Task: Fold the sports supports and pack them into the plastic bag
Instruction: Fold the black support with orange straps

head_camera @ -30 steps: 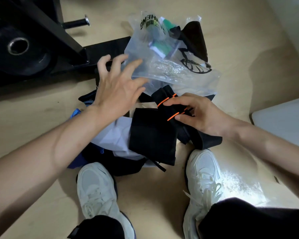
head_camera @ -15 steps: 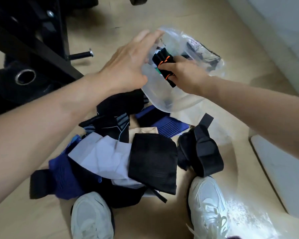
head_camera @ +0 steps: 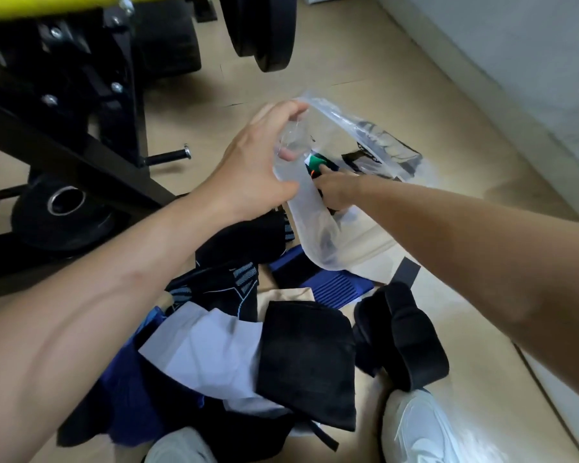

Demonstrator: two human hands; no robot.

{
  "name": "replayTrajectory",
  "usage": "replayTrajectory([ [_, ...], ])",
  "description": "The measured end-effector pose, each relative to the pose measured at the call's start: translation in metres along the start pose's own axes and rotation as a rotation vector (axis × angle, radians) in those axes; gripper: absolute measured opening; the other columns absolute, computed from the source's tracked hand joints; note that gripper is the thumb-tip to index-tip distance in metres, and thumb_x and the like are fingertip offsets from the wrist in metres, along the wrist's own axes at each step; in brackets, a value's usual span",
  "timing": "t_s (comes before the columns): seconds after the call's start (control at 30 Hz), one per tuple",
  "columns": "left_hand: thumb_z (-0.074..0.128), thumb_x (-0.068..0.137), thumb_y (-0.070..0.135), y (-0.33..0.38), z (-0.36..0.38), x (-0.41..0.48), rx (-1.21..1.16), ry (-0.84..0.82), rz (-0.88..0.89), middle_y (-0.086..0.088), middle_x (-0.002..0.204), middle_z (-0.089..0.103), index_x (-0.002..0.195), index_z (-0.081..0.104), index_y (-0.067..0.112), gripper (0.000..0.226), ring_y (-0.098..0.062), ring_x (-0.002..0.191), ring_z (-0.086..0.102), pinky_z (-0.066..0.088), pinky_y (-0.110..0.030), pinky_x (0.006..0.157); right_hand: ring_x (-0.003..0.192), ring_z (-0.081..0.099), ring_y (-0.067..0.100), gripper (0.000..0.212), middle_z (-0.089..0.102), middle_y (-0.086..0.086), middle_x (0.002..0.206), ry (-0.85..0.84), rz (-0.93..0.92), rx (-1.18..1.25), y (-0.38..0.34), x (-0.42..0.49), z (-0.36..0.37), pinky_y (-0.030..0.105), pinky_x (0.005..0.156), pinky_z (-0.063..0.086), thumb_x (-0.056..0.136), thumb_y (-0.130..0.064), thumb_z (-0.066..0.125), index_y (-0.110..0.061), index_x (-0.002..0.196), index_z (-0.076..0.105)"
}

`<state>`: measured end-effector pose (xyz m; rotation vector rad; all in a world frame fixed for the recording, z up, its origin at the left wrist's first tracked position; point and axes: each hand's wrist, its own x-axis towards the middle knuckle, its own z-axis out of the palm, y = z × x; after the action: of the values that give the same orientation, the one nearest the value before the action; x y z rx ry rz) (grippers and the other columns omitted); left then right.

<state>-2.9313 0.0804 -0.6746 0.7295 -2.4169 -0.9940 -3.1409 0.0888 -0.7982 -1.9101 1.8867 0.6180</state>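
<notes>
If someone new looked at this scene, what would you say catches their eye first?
The clear plastic bag at centre, its mouth held open by the left hand while the right hand reaches inside. Below it, a jumbled pile of black, blue and white supports fills the foreground.

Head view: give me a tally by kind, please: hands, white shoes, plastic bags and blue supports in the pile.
Hands: 2, left hand and right hand
White shoes: 2, left shoe and right shoe
Plastic bag: 1
Blue supports: 2, ribbed blue support and dark blue support
Total: 7
</notes>
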Motion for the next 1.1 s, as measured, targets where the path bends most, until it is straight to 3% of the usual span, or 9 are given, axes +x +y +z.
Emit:
replayTrajectory([
  [0.1,0.073,0.071,0.0,-0.005,0.003,-0.004,0.017,-0.01,0.002,0.009,0.138,0.045,0.147,0.043,0.027,0.085,-0.007,0.096,0.061,0.041,-0.007,0.057,0.149,0.024,0.035,0.051,0.015,0.003,0.165,0.238,-0.009,0.132,0.006,-0.012,-0.002,0.044,0.111,0.037,0.093,-0.005,0.047,-0.031,0.136,0.053],
  [0.17,0.074,0.071,0.002,-0.007,0.005,-0.005,0.025,-0.007,0.002,0.01,0.139,0.045,0.148,0.042,0.028,0.087,-0.009,0.097,0.061,0.04,-0.006,0.055,0.137,0.043,0.035,0.038,0.038,0.005,0.153,0.329,-0.001,0.245,0.007,-0.025,-0.003,0.041,0.105,0.042,0.091,-0.006,0.051,-0.026,0.12,0.063],
  [0.27,0.074,0.071,0.004,-0.006,0.008,-0.002,0.04,0.011,-0.004,0.011,0.137,0.044,0.153,0.037,0.029,0.093,-0.012,0.099,0.061,0.04,-0.007,0.057,0.109,0.06,0.028,0.027,0.065,0.004,0.12,0.442,0.044,0.425,0.001,-0.052,-0.009,0.038,0.09,0.05,0.094,-0.019,0.054,-0.022,0.118,0.067],
  [0.5,0.071,0.07,0.004,-0.011,0.006,-0.012,0.09,0.061,0.017,0.001,0.133,0.05,0.147,0.046,0.026,0.084,-0.018,0.105,0.059,0.057,-0.031,0.081,0.096,0.064,0.019,0.032,0.067,0.002,0.113,0.668,-0.051,0.673,-0.04,-0.143,-0.004,0.039,0.085,0.054,0.096,-0.034,0.058,-0.018,0.123,0.067],
  [0.6,0.073,0.076,0.006,-0.014,0.008,-0.033,0.112,0.064,-0.001,0.002,0.131,0.052,0.145,0.05,0.027,0.076,-0.016,0.101,0.062,0.054,-0.024,0.075,0.097,0.063,0.014,0.03,0.065,-0.002,0.113,0.666,-0.086,0.725,-0.055,-0.177,0.008,0.034,0.082,0.054,0.097,-0.033,0.061,-0.019,0.122,0.068],
  [0.77,0.076,0.076,0.008,-0.03,0.021,-0.072,0.15,0.039,0.028,0.003,0.128,0.056,0.139,0.058,0.016,0.066,-0.014,0.108,0.061,0.045,-0.018,0.098,0.092,0.063,0.019,0.027,0.068,0.003,0.103,0.707,-0.2,0.636,-0.079,-0.22,0.032,0.033,0.08,0.053,0.094,-0.032,0.063,-0.014,0.112,0.071],
  [0.9,0.073,0.079,0.008,-0.049,0.038,-0.1,0.247,-0.063,0.094,-0.012,0.132,0.06,0.138,0.06,0.008,0.061,-0.029,0.116,0.06,0.049,-0.042,0.103,0.097,0.062,0.021,0.029,0.068,0.002,0.104,0.639,-0.277,0.539,-0.091,-0.231,0.062,0.033,0.087,0.05,0.093,-0.035,0.065,-0.012,0.111,0.07],
  [1.03,0.076,0.085,0.008,-0.064,0.049,-0.121,0.39,-0.211,0.099,-0.008,0.142,0.053,0.146,0.052,0.012,0.065,-0.032,0.117,0.05,0.042,-0.04,0.104,0.1,0.061,0.014,0.034,0.067,-0.004,0.106,0.479,-0.291,0.59,-0.1,-0.231,0.096,0.036,0.088,0.052,0.092,-0.04,0.064,-0.016,0.115,0.07],
  [1.1,0.075,0.087,0.016,-0.066,0.053,-0.134,0.436,-0.225,0.098,-0.008,0.153,0.045,0.148,0.051,0.016,0.066,-0.036,0.124,0.043,0.042,-0.048,0.106,0.1,0.062,0.012,0.035,0.067,-0.006,0.108,0.407,-0.276,0.599,-0.102,-0.23,0.112,0.036,0.088,0.052,0.092,-0.042,0.063,-0.017,0.116,0.07],
])
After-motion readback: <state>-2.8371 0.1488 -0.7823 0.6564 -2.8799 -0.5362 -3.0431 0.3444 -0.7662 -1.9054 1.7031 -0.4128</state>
